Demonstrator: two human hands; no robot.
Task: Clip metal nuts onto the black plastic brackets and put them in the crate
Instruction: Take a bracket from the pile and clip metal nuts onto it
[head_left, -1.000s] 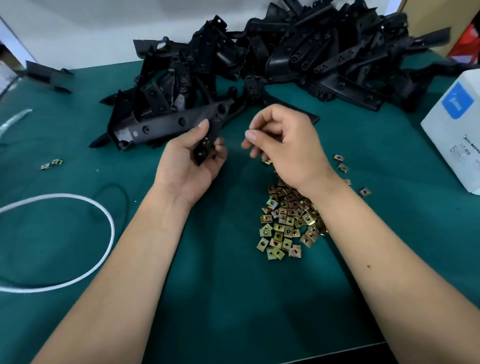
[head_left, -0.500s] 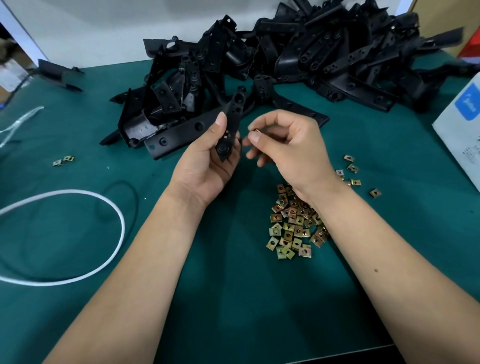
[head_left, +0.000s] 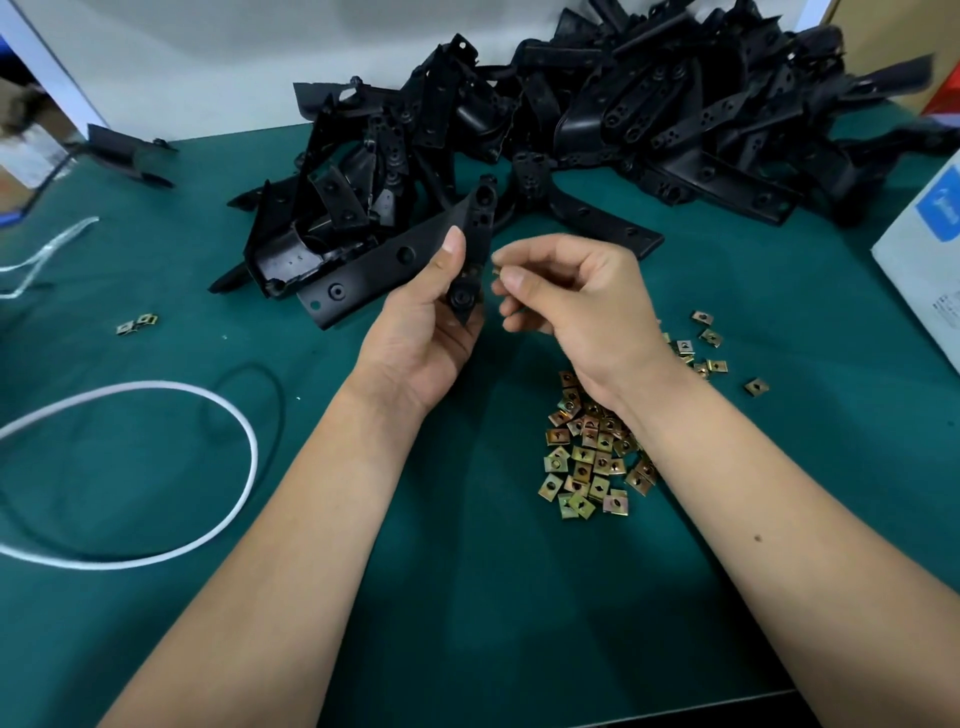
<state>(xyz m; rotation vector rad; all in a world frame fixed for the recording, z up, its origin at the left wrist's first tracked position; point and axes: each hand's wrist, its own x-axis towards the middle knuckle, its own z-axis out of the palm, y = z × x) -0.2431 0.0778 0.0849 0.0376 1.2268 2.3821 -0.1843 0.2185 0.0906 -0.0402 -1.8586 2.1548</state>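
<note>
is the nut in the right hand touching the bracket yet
Apart. The head view shows a strip of green mat between the nut pinched in the right hand and the bracket held by the left hand.

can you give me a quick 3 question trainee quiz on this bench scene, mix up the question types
1. True or false: the left hand holds a black bracket up off the green mat.
2. What does the right hand pinch at its fingertips?
A. the white cord
B. a metal nut
C. nothing
3. Fill in: the loose nut pile lies on the mat under the ____ forearm.

Key
1. True
2. B, a small metal nut, close beside the bracket and not visibly clipped on.
3. right
</note>
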